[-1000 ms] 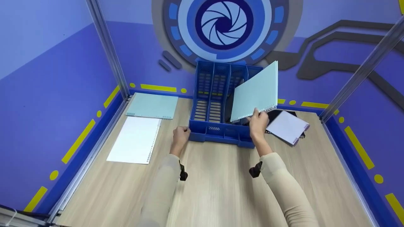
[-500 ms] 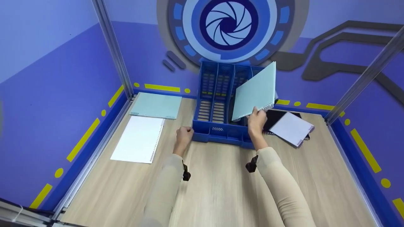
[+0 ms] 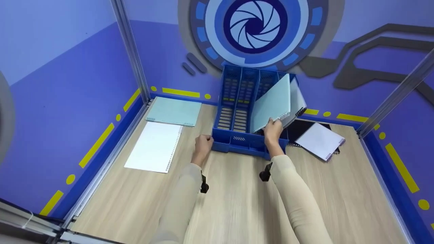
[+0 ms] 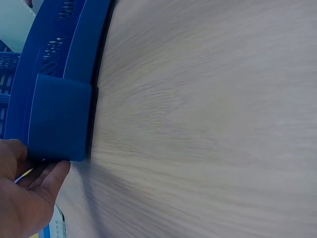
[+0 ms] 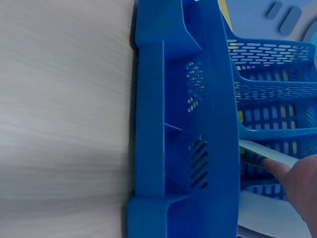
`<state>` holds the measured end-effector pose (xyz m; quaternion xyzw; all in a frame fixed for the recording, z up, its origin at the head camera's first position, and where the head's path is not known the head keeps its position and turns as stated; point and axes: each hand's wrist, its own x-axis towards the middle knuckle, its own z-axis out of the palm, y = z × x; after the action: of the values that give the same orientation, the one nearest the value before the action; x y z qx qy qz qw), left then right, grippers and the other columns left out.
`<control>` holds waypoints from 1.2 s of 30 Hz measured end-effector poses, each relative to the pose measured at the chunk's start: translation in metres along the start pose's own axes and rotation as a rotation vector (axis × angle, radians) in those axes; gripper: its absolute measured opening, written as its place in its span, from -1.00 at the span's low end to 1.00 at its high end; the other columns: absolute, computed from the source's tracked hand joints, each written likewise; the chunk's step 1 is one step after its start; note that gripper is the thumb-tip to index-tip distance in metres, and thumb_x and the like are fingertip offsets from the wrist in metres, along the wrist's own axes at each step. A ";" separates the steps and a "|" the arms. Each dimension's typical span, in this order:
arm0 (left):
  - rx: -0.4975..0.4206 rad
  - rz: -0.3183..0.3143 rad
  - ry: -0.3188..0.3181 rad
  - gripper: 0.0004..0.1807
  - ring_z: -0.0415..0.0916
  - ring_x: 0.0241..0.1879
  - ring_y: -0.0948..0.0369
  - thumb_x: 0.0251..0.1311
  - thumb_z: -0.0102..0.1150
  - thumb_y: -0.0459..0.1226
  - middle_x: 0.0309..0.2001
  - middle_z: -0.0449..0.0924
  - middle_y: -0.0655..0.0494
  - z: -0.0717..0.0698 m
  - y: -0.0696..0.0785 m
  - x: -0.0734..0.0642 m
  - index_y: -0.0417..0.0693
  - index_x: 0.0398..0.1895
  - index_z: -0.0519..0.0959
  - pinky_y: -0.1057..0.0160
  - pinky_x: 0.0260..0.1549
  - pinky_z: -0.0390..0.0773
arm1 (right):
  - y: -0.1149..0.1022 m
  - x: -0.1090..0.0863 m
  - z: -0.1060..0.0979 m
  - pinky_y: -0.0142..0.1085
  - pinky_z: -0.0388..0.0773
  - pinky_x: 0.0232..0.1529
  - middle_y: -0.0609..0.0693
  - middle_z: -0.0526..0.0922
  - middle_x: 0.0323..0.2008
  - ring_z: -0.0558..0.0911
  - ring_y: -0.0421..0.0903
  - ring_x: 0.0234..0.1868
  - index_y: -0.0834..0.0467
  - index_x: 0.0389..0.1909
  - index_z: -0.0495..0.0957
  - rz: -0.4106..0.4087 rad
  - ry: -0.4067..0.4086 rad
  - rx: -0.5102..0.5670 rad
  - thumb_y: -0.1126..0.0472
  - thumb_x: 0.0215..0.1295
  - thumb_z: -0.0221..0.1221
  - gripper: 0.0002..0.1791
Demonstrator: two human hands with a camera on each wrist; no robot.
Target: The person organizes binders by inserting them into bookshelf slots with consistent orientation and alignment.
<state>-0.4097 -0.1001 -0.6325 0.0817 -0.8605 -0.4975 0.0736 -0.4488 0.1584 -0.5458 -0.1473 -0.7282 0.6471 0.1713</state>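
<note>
A blue desktop file organizer [image 3: 237, 135] with upright compartments stands against the back wall. My left hand [image 3: 203, 146] grips its front left corner, with thumb and fingertips at the corner edge in the left wrist view [image 4: 29, 198]. My right hand [image 3: 273, 133] pinches a light-blue spiral notebook [image 3: 273, 101] by its coil edge. The notebook tilts, its lower part inside the third compartment from the left, beside a divider [image 5: 277, 133] in the right wrist view. Behind it, a pale notebook with a black coil [image 3: 294, 103] leans in the rightmost compartment.
On the left of the table lie another light-blue notebook [image 3: 174, 111] and a white spiral notebook [image 3: 154, 147]. A small lilac-white notebook [image 3: 320, 141] lies over a black notebook [image 3: 298, 128] at the right. Metal posts [image 3: 130, 51] and printed walls border the table.
My right hand has lowered the light-blue notebook deeper into the organizer, uncovering more of the pale notebook behind it. The left hand keeps its place at the corner. The head view has shifted slightly.
</note>
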 end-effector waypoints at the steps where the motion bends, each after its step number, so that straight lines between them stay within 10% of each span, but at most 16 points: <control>1: 0.002 0.002 0.000 -0.47 0.10 -0.61 0.24 0.41 0.12 -0.35 -0.68 0.11 0.24 0.001 -0.001 0.000 0.04 -0.76 0.19 0.25 -0.55 0.11 | 0.002 0.000 0.000 -0.02 0.59 0.00 0.37 0.56 -0.08 0.61 0.23 -0.05 0.49 0.02 0.45 0.009 -0.009 -0.007 0.27 0.62 -0.14 -0.67; 12: -0.026 0.003 -0.002 -0.47 0.07 -0.62 0.24 0.40 0.12 -0.36 -0.67 0.09 0.23 0.000 -0.002 -0.001 0.03 -0.75 0.19 0.25 -0.57 0.09 | 0.010 -0.002 -0.005 0.11 0.54 0.08 0.38 0.54 0.08 0.60 0.29 0.08 0.39 0.24 0.39 0.095 -0.101 -0.042 0.22 0.64 -0.15 -0.61; 25: -0.032 -0.004 0.011 -0.50 0.18 -0.58 0.24 0.41 0.13 -0.35 -0.63 0.21 0.22 -0.001 -0.001 0.000 0.04 -0.73 0.23 0.27 -0.55 0.17 | -0.006 0.009 -0.039 -0.42 0.60 -0.21 0.28 0.60 -0.04 0.66 0.00 -0.19 0.47 0.16 0.46 0.024 -0.323 -0.370 0.32 0.46 -0.04 -0.62; 36: -0.039 0.008 -0.004 -0.48 0.10 -0.63 0.26 0.42 0.11 -0.33 -0.68 0.10 0.26 -0.002 -0.001 -0.003 0.04 -0.74 0.19 0.26 -0.57 0.12 | 0.007 0.016 -0.048 -0.23 0.69 -0.13 0.38 0.69 -0.03 0.76 0.17 -0.11 0.43 0.06 0.61 -0.030 -0.146 -0.261 0.37 0.39 0.09 -0.69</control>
<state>-0.4068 -0.1012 -0.6323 0.0760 -0.8510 -0.5140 0.0756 -0.4423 0.2087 -0.5470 -0.1101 -0.8188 0.5533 0.1067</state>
